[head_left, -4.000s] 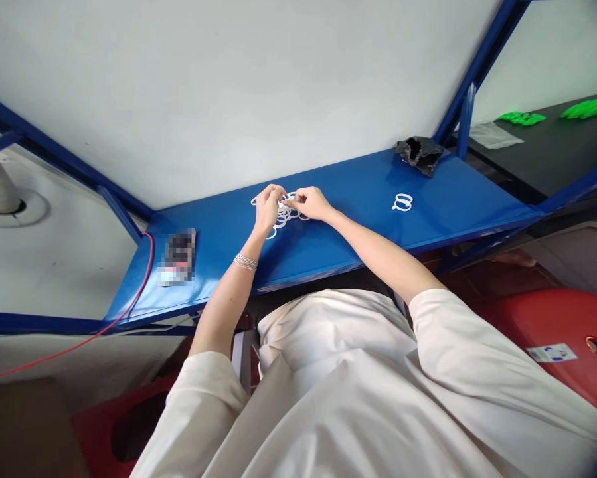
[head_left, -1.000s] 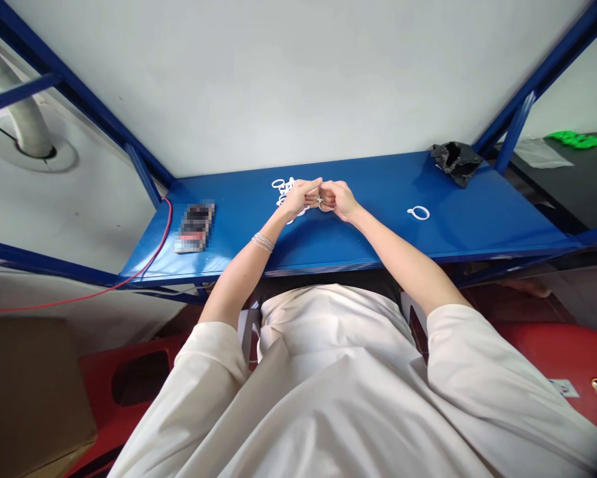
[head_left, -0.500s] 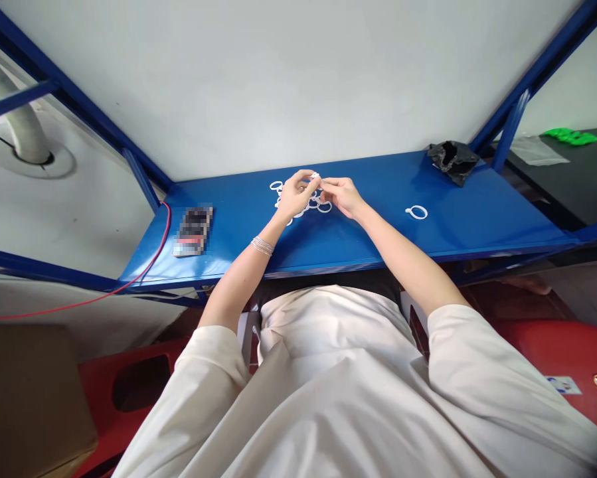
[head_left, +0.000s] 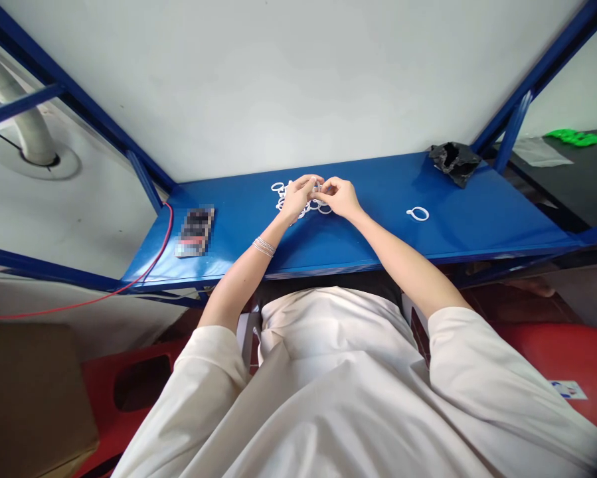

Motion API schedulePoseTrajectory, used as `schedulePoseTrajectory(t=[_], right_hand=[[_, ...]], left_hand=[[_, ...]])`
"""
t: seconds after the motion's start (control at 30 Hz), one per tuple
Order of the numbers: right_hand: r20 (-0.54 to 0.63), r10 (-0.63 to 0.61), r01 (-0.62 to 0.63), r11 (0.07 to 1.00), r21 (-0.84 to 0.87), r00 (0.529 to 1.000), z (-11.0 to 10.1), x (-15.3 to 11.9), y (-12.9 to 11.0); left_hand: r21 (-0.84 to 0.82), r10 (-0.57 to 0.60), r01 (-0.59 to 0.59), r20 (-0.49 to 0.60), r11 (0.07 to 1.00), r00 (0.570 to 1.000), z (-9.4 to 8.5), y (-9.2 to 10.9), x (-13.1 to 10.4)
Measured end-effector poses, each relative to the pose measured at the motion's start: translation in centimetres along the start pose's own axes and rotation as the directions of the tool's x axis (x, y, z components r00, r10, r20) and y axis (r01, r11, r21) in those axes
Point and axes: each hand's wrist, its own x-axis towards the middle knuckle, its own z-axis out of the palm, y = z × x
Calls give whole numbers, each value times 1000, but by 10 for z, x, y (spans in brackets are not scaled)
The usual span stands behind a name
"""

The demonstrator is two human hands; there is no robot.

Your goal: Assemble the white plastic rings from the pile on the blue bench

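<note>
Both hands meet over several white rings (head_left: 277, 188) lying in a cluster on the blue table (head_left: 378, 232). My left hand (head_left: 298, 197) is closed, its thumb and fingers pinching a white ring piece. Close against it, my right hand (head_left: 341, 197) is also closed, thumb and index finger pressed together at the same white piece. The fingers cover most of that piece, so its exact shape is hidden. A single white ring (head_left: 420, 214) with a small tab lies apart to the right.
A phone-like item (head_left: 195, 232), blurred out, lies at the table's left. A red cable (head_left: 165, 239) crosses the left edge. The black plastic bag (head_left: 455, 162) sits at the back right. Blue frame posts (head_left: 513, 129) rise behind. Red chairs (head_left: 542, 345) stand at both sides.
My fingers have shifted slightly down and closer together around the white piece, and the right hand's fingers are more bent. The view has moved very slightly.
</note>
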Motion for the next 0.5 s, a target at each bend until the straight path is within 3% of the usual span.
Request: schedulePoseTrajectory(t=[0.17,0.37,0.5], right_hand=[[-1,19,-18,994,-106,1000,-4,-3,-9],[36,-1,5,993,-120,999,-5,1,-16],[54,-73,75,997,-34,996,-15,-20,-47]], left_hand=[[-32,-38,34,-128,999,991,4,8,2],[-13,-19,16,-317,1000,948,-3,11,4],[-55,3,-26,-376,998,927,-5,18,1]])
